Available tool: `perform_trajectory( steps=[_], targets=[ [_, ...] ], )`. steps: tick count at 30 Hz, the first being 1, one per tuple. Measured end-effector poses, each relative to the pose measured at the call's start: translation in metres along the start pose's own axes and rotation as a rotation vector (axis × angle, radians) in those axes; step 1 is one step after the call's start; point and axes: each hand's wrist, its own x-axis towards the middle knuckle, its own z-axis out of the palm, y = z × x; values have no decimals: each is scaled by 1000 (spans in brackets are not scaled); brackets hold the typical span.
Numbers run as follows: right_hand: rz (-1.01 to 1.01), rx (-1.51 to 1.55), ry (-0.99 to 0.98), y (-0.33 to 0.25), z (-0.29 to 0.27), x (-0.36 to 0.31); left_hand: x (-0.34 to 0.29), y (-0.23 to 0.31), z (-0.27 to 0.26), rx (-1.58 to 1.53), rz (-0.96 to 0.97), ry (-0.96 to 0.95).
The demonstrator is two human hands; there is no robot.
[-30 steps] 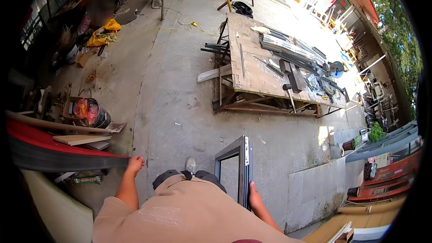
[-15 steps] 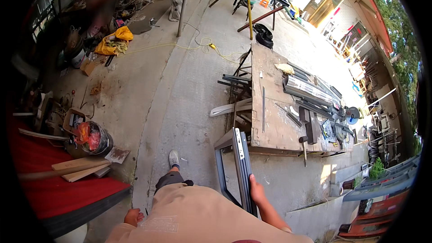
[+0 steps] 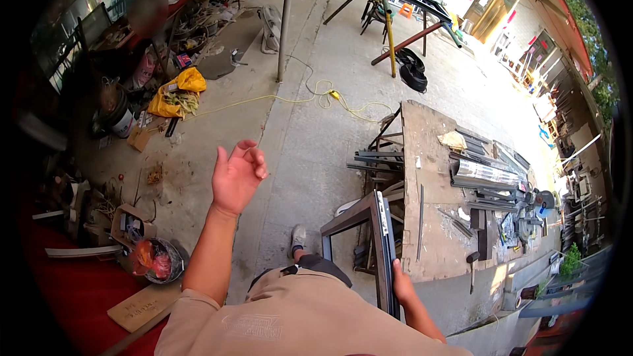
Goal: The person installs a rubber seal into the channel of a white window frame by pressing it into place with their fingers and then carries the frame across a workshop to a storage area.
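Note:
A dark grey metal window frame (image 3: 382, 247) stands upright at my right side. My right hand (image 3: 406, 287) is closed around its outer edge, and the fingers on the far side are hidden. My left hand (image 3: 239, 175) is raised ahead of me, palm showing, fingers loosely bent and apart, with nothing in it. Just beyond the frame is a wooden workbench (image 3: 422, 138). On it lie grey metal profiles (image 3: 488, 175) and a mallet (image 3: 472, 265) at the near edge.
A metal post (image 3: 286, 23) rises ahead. A yellow cable (image 3: 264, 97) crosses the concrete floor. Trestles (image 3: 395, 39) bearing a dark frame stand farther off, by black coiled bundles (image 3: 413, 74). To the left are a yellow bag (image 3: 178, 95), a bucket (image 3: 173, 267) and boards (image 3: 142, 306).
My left hand has swung up and forward from beside my body. The frame, still in my right hand, has turned slightly. The surroundings have shifted right and down in view.

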Motion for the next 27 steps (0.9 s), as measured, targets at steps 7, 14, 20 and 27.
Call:
perform_trajectory(
  steps=[7, 14, 20, 27],
  targets=[
    [30, 168, -120, -84, 17, 119, 165, -13, 179, -261, 15, -915],
    [43, 83, -126, -175, 4, 182, 278, -14, 206, -684, -101, -1068],
    [127, 79, -61, -288, 3, 226, 377, -5, 162, -918, -158, -1034],
    [199, 112, 4, -397, -5, 273, 506, 17, 122, -895, -186, -979]
  ],
)
